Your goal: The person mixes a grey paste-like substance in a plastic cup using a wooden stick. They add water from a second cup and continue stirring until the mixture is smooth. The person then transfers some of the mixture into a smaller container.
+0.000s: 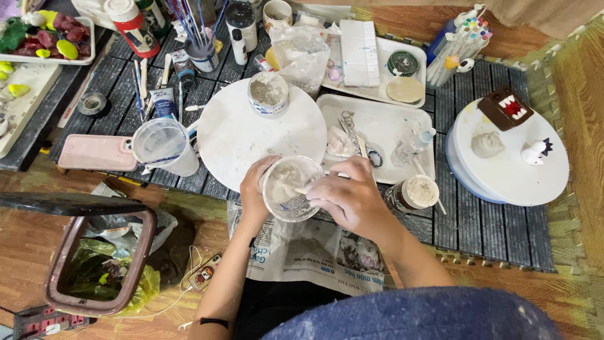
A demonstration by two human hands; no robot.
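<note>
My left hand [253, 192] cups the side of a clear plastic cup [290, 187] smeared with whitish-grey paste, held above the near edge of a round white board [229, 135]. My right hand [351, 195] grips a thin stick [301, 188] whose tip sits inside the cup. A small tub of grey paste [268, 93] stands at the far edge of the round board. A sheet of newspaper [314, 252] lies under the hands.
A white tray [393, 123] with scissors and a clay lump lies to the right, a small jar [412, 193] beside it. A second round board [513, 173] holds clay figures. An empty cup [165, 145], pink phone [95, 152], brushes and a bin [100, 264] are on the left.
</note>
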